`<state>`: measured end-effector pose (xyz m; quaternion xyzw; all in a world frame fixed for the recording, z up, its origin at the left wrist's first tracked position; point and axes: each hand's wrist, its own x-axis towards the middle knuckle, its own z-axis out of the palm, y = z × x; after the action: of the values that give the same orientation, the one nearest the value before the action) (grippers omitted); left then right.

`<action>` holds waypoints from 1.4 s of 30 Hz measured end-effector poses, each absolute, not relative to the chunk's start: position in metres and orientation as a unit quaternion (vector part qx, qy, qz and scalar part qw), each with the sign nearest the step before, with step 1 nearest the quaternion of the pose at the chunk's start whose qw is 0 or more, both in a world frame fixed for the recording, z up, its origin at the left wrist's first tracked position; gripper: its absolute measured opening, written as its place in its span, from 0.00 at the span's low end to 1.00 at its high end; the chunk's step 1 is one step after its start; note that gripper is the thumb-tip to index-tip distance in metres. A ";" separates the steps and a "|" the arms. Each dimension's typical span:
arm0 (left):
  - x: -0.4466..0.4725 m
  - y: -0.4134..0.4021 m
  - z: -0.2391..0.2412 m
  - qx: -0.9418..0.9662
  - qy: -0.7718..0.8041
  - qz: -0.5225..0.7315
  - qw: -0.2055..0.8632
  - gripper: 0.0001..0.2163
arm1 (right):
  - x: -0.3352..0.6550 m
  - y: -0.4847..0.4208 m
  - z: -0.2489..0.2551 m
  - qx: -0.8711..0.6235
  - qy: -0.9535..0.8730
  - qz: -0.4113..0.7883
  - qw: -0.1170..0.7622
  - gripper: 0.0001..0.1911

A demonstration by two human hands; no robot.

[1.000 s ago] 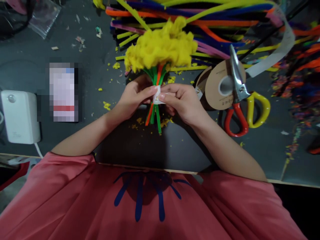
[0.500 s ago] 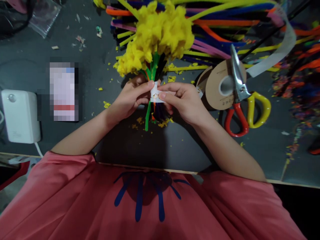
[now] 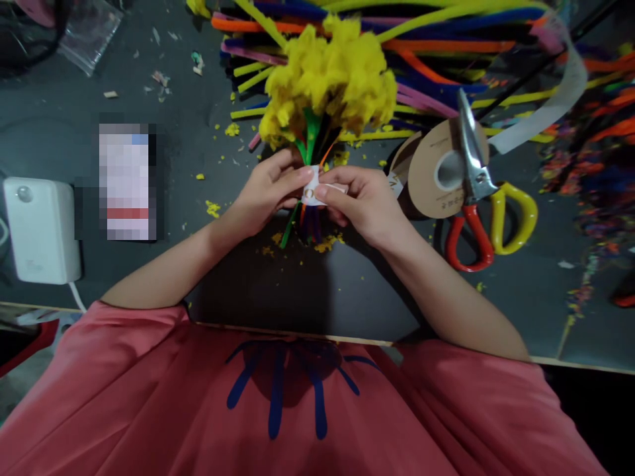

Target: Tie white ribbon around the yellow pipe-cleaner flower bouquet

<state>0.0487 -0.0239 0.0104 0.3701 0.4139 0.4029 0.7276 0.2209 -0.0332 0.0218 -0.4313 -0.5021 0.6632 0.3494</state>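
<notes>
A bunch of fluffy yellow pipe-cleaner flowers (image 3: pixel 330 79) with green and orange stems (image 3: pixel 308 142) is held upright over the dark table (image 3: pixel 307 291). My left hand (image 3: pixel 268 192) is closed round the stems from the left. My right hand (image 3: pixel 360 198) pinches a white strip of tape (image 3: pixel 311 188) against the stems from the right. The lower stem ends (image 3: pixel 302 228) stick out beneath both hands. Thumbs of both hands meet on the tape.
A brown tape roll (image 3: pixel 439 172) with a white strip trailing away lies right of my hands, with red-and-yellow-handled scissors (image 3: pixel 476 192) on it. Coloured pipe cleaners (image 3: pixel 446 46) pile at the back. A white box (image 3: pixel 40 228) sits far left. Yellow fluff litters the table.
The bunch has been turned in my hands: the yellow heads shifted and tilted, and different stems now show below. Both hands stay at the tape.
</notes>
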 end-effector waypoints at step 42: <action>0.046 -0.021 0.007 0.359 0.403 0.417 0.731 0.12 | 0.214 -0.039 0.026 -0.445 -0.520 0.615 0.392 0.18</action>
<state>0.0458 -0.0214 0.0067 0.3590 0.4034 0.4172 0.7310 0.2137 -0.0393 0.0257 -0.4447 -0.5196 0.6155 0.3917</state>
